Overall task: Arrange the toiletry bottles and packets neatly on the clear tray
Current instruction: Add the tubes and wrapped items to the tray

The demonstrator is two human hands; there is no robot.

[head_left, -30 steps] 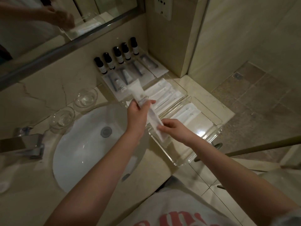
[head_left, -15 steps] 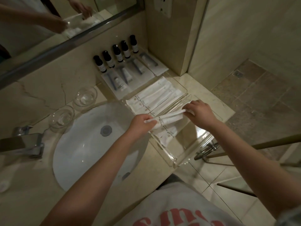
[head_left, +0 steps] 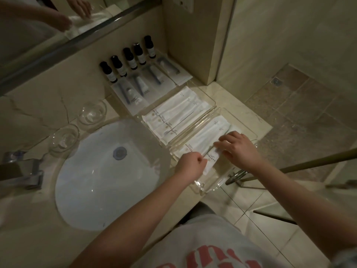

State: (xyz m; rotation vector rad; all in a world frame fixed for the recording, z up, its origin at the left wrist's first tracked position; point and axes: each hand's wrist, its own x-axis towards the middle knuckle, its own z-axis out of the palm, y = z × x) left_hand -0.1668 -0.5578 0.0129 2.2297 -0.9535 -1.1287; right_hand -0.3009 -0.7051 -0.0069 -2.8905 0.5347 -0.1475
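Task seemingly near done — bottles (head_left: 129, 58) rowed at the back, far tray (head_left: 209, 102) filled; in the near clear tray (head_left: 207, 187) the left hand (head_left: 190, 164) pinches the end of one packet (head_left: 211, 159), the right hand (head_left: 239, 147) pressing it flat-fingered.

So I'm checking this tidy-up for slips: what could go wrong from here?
1. The tray sits near the counter edge, so the right hand pressing on the packets might nudge it off.
2. The packet in the left hand grip looks askew to the rest and may settle crooked.
3. The sink is right beside that hand, so a dropped packet could land there.
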